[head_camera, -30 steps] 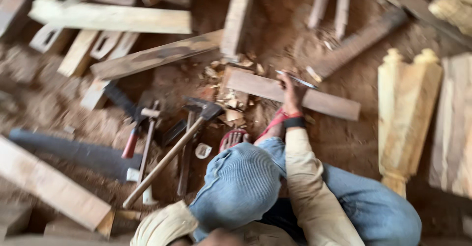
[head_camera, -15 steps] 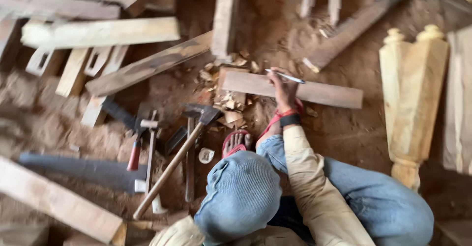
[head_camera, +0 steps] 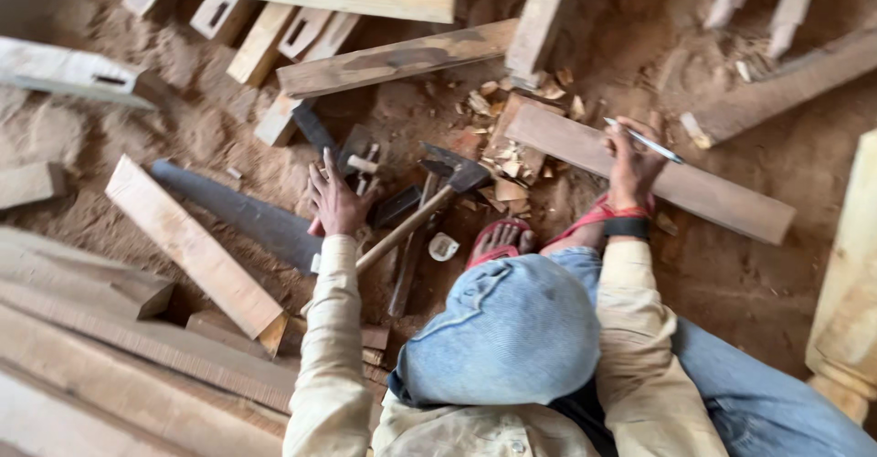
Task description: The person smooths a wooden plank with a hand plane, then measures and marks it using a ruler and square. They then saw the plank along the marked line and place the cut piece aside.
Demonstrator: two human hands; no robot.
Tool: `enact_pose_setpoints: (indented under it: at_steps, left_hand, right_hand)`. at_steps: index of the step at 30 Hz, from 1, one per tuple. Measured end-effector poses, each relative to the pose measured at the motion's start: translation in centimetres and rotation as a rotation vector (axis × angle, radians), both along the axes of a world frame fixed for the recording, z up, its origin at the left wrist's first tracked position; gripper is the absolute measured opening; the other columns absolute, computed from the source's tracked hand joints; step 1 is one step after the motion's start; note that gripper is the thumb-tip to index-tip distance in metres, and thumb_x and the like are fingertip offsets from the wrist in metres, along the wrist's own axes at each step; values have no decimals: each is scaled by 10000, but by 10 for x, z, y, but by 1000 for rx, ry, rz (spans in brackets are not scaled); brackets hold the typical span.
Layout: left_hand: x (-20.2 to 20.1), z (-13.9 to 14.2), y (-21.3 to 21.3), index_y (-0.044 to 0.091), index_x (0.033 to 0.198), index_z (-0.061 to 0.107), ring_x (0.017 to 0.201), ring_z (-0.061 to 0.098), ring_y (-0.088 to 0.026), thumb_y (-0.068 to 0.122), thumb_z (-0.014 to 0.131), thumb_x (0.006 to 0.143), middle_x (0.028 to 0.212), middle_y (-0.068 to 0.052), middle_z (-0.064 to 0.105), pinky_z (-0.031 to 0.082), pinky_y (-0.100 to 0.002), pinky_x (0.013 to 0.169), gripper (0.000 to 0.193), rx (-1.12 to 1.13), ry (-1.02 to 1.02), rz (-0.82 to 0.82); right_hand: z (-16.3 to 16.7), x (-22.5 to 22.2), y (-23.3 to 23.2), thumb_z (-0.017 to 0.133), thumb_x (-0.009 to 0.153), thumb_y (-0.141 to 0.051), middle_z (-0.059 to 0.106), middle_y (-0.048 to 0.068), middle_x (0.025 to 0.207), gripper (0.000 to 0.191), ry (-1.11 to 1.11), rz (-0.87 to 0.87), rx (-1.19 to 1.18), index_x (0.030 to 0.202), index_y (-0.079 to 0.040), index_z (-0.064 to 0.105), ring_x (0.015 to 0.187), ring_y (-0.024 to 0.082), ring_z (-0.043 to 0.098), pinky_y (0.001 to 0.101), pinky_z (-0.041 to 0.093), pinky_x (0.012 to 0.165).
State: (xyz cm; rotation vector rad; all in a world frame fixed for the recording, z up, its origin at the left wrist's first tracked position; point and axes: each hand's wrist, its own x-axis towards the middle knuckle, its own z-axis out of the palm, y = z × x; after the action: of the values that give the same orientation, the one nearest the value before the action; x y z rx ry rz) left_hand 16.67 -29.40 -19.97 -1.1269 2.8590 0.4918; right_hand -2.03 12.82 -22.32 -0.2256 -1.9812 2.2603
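Observation:
My right hand (head_camera: 632,167) holds a thin pencil (head_camera: 644,140) and rests on a flat wooden plank (head_camera: 703,192) lying on the dirt floor. My left hand (head_camera: 335,199) is stretched out with fingers apart over a cluster of tools: a hammer with a wooden handle (head_camera: 429,203), chisels and a small mallet (head_camera: 364,165). It touches none of them firmly. A handsaw blade (head_camera: 242,212) lies just left of that hand. My bent knee in blue jeans (head_camera: 502,329) and a foot in a red sandal (head_camera: 498,241) sit between the hands.
Wooden beams and mortised pieces (head_camera: 301,32) lie at the top. Long planks (head_camera: 192,247) are stacked at the lower left. Wood chips (head_camera: 512,101) litter the sawdust floor. A turned pale wooden post (head_camera: 850,302) stands at the right edge.
My left arm has come into view and reached out over the tools. The view has shifted so everything sits further right. My right hand stays on the plank with the pencil.

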Motion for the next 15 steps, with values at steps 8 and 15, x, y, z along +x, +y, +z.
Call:
enact_pose_setpoints:
  at_steps: [8,15]
  left_hand:
    - [38,-29,-12,122,1460,324,1318,489,-390,535,835,793,1548,-247,368,425,-589,1037,936,41,-141,70]
    - [52,-35,-8,91,1340,475,1050,649,-399,536,674,950,1219,-176,594,529,-507,882,624,98,-106,-13]
  right_hand:
    - [-5,9,-5,753,972,-97,743,78,945,211,-95,22,78,1140,4,672,755,100,690,207,567,692]
    - [-12,7,1,757,1000,-89,733,89,955,211,-38,97,79,1164,10,669,767,111,680,215,554,704]
